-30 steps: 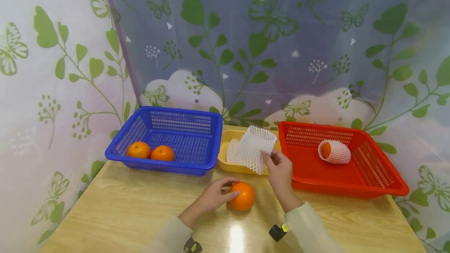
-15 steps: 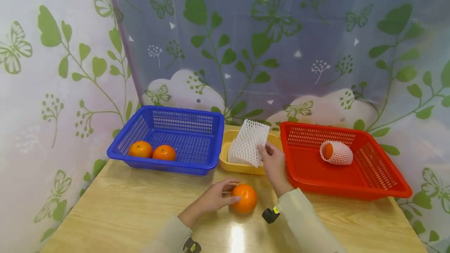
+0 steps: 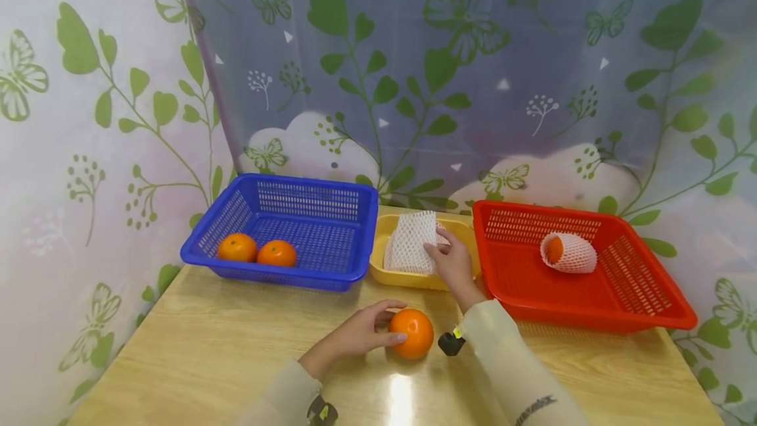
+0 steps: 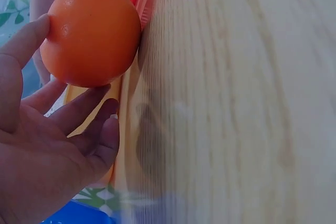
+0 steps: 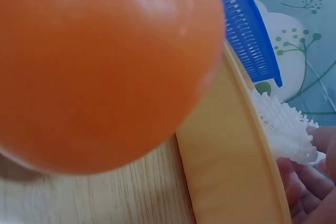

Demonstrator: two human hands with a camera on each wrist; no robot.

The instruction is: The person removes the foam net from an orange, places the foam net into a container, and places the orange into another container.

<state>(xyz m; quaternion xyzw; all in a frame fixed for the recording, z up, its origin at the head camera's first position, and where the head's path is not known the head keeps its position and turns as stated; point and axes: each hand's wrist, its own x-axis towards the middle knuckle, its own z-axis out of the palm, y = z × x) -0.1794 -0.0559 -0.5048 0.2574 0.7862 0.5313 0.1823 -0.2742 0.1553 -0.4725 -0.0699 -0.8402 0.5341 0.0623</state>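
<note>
On the table in front of me, my left hand holds a large orange from its left side. The left wrist view shows the thumb against the orange's skin and the fingers curled along its other side. My right hand pinches the edge of a white foam fruit net over the yellow tray. In the right wrist view the net's toothed edge shows between thumb and fingers, partly behind the tray wall, while the orange fills the near left.
A blue basket stands at the left with two oranges in it. At the right, a red basket contains one orange in a foam net. The yellow tray sits between both baskets, near the patterned curtain.
My right hand has moved left and a little back with the foam net, lowering it over the tray. The left hand stays at the orange, which has shifted slightly right.
</note>
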